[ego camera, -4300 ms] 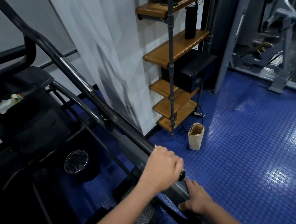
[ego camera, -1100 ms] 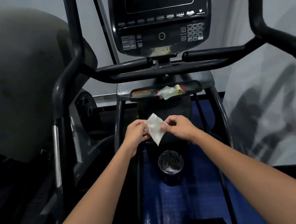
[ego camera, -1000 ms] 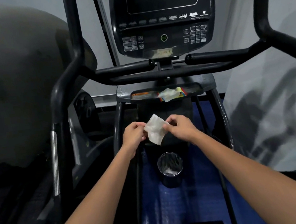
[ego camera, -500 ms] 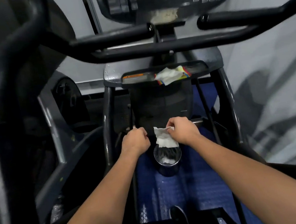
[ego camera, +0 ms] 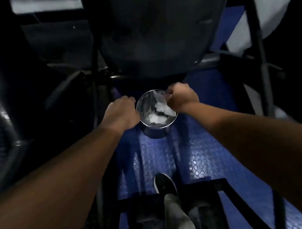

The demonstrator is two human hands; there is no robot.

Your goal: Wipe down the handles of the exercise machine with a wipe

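A white wipe [ego camera: 161, 101] is hanging over the open mouth of a small metal bin [ego camera: 156, 131], pinched by the right hand [ego camera: 181, 97]. The left hand [ego camera: 122, 114] is hovering beside the bin's rim, fingers curled, holding nothing visible. The bin is sitting on blue studded flooring [ego camera: 199, 154].

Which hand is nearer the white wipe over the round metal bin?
Right. The right hand pinches the white wipe above the round metal bin; the left hand sits beside the bin's opposite rim, off the wipe.

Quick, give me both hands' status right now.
Left hand: fingers curled, holding nothing visible.
Right hand: pinching the wipe over the metal bin.
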